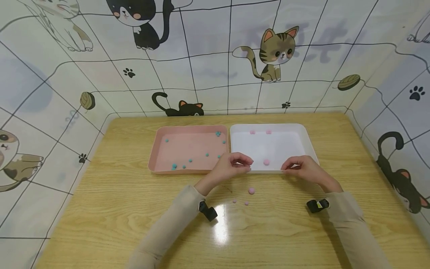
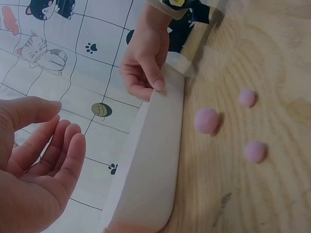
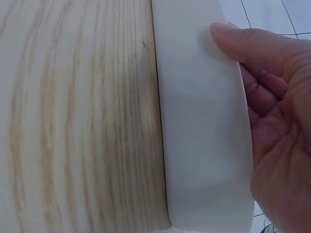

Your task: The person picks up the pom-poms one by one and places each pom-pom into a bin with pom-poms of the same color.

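My right hand (image 1: 304,170) pinches the front rim of the white tray (image 1: 285,144), its thumb (image 3: 243,41) on the outer wall and the fingers inside. Over the front left corner of that tray, my left hand (image 1: 231,164) hovers with loosely curved fingers; the left wrist view shows a gap between thumb and fingertips and nothing held. Inside the white tray sit a pink ball (image 1: 266,162) and two small pink clusters (image 1: 252,132) at the back. On the table in front lie a larger pink ball (image 1: 251,191) and two smaller pink balls (image 2: 255,151).
Left of the white tray stands a pink tray (image 1: 191,144) with several small teal balls (image 1: 190,160) and teal clusters (image 1: 218,133) scattered in it. Both trays rest on a wooden table (image 1: 117,209), bordered by cat-patterned walls (image 1: 208,71) at the back and sides.
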The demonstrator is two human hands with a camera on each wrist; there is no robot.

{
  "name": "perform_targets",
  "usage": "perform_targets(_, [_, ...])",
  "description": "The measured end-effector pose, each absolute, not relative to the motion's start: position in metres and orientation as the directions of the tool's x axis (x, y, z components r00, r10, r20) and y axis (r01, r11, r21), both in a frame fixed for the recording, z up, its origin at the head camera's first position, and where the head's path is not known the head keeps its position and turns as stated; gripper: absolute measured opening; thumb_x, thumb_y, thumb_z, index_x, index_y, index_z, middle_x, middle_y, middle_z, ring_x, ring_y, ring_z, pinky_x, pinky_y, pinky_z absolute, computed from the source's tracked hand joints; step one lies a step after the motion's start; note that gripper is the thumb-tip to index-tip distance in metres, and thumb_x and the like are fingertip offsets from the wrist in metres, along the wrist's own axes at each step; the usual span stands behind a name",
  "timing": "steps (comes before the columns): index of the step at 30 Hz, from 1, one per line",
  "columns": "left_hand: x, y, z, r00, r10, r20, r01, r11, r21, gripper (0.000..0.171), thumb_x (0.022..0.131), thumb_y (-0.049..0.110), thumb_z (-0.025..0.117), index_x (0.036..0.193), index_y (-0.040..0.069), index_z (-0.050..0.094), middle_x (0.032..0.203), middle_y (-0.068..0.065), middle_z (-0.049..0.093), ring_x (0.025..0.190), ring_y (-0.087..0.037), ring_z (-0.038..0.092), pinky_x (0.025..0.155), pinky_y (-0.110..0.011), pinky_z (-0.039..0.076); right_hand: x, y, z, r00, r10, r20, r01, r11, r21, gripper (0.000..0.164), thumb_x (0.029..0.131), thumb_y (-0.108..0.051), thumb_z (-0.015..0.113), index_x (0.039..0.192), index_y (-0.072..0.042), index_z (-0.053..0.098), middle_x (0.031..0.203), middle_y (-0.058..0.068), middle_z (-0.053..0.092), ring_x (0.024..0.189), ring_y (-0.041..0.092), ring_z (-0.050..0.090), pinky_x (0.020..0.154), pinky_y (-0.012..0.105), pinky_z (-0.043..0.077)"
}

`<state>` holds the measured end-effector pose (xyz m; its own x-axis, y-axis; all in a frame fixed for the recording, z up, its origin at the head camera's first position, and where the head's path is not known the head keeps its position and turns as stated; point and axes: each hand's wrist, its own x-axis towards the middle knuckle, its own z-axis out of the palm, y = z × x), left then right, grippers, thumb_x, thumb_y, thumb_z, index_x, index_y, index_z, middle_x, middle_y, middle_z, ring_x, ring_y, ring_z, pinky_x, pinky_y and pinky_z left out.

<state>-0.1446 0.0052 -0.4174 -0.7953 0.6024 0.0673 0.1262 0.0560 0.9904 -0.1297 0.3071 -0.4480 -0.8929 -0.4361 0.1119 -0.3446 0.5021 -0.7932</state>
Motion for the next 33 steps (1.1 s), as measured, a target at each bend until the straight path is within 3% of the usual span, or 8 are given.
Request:
perform_targets(6, [-0.131,-0.004,-0.412,-0.783,0.619,0.062,0.117,0.048,0.992,0.019,0.085,-0.007,0.062,0.103,-0.013,0.062,0.104,-0.027,0.062,0.087,-0.008,0.058,0.083,-0.028,0.052,-0.13,0.306,-0.449,-0.896,-0.429,0.116,-0.345,0.509,-0.789,0.011,0.078,0.005,0.071,0.084,-0.005,0.07,0.08,0.002,0.066,0.074,0.002,0.057,0.065,0.015,0.051])
perform_targets(13, [-0.123,-0.009,-0.432,-0.803,0.595,0.026,0.099,0.091,0.991,0.016,0.084,-0.006,0.064,0.1,-0.01,0.064,0.098,-0.021,0.065,0.085,-0.009,0.059,0.079,-0.024,0.052,-0.128,0.305,-0.449,-0.896,-0.427,0.117,-0.349,0.517,-0.782,0.012,0.078,0.005,0.071,0.084,-0.005,0.07,0.08,0.001,0.066,0.074,0.002,0.057,0.065,0.017,0.052])
perform_targets(20, [-0.114,-0.016,-0.442,-0.796,0.604,0.034,0.13,0.116,0.985,0.018,0.082,-0.009,0.064,0.1,-0.012,0.064,0.1,-0.025,0.064,0.088,-0.023,0.061,0.078,-0.025,0.053,-0.128,0.305,-0.448,-0.899,-0.424,0.109,-0.341,0.523,-0.781,0.012,0.079,0.005,0.071,0.084,-0.005,0.069,0.08,0.003,0.066,0.074,0.002,0.057,0.065,0.017,0.052])
perform_targets(28, [-0.106,-0.022,-0.452,-0.772,0.634,0.046,0.143,0.102,0.984,0.015,0.081,-0.009,0.064,0.096,-0.009,0.064,0.093,-0.012,0.066,0.082,-0.014,0.062,0.076,-0.024,0.054,-0.128,0.306,-0.448,-0.899,-0.423,0.109,-0.338,0.514,-0.788,0.011,0.079,0.004,0.071,0.084,-0.005,0.07,0.08,0.003,0.066,0.074,0.002,0.057,0.065,0.017,0.052])
perform_targets(33, [-0.102,-0.023,-0.453,-0.773,0.634,-0.026,0.094,0.155,0.983,0.021,0.079,-0.011,0.063,0.099,-0.008,0.064,0.095,-0.018,0.065,0.084,-0.015,0.062,0.076,-0.023,0.053,-0.128,0.305,-0.447,-0.901,-0.421,0.104,-0.33,0.511,-0.793,0.01,0.079,0.003,0.071,0.084,-0.006,0.07,0.08,0.003,0.066,0.074,0.003,0.057,0.065,0.018,0.052])
